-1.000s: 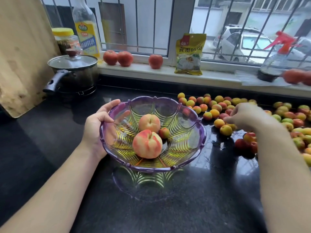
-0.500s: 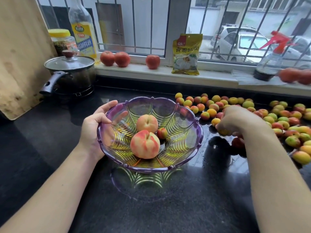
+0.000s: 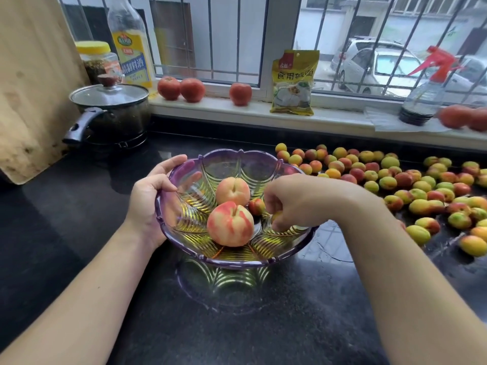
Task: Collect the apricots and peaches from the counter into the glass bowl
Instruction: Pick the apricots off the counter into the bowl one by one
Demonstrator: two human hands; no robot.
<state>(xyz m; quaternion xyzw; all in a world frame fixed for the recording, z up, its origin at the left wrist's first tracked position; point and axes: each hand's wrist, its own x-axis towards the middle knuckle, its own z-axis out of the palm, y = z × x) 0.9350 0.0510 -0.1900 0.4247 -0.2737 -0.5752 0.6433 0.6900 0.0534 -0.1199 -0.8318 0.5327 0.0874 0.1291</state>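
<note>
From my feed, the yellow pouch (image 3: 293,83) on the windowsill (image 3: 263,114) carries large characters reading 食用碱面, under a red brand patch too small for me to read. The oil bottle's (image 3: 131,43) yellow label has Chinese print I cannot make out.

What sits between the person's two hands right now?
In the head view, the glass bowl spans the gap between the left hand and the right hand, with two peaches and a small apricot inside.

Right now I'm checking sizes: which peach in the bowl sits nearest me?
The bigger red-streaked peach, in front of the paler one.
</note>
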